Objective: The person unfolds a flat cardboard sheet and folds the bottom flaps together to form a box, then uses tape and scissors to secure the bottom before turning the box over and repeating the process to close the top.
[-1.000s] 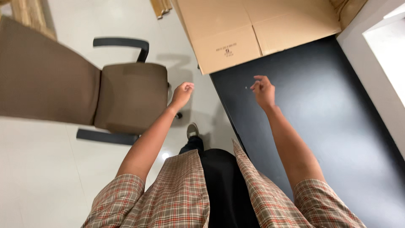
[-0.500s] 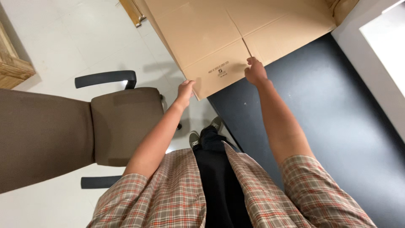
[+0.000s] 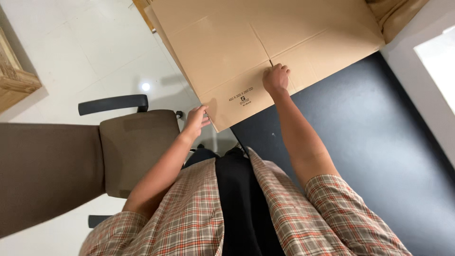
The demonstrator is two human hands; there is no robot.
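The flat cardboard box (image 3: 265,42) fills the upper middle of the frame over the black table (image 3: 379,142), the left hand (image 3: 195,121) pinching its near corner, the right hand (image 3: 276,78) curled shut at its flap slit.

My left hand (image 3: 196,121) sits at the near corner of the flat brown cardboard sheet (image 3: 227,52), in the narrow gap between it and the brown padded office chair (image 3: 132,147). The chair's black armrest (image 3: 113,104) closes off that side low down. My right hand (image 3: 276,78) rests on the cardboard, which covers the far end of the black tabletop (image 3: 369,142). Nearer me and to the right, the tabletop lies bare as far as the white wall (image 3: 426,57). Beyond the chair, pale floor tiles (image 3: 80,52) stay open up to a wooden frame (image 3: 16,76).
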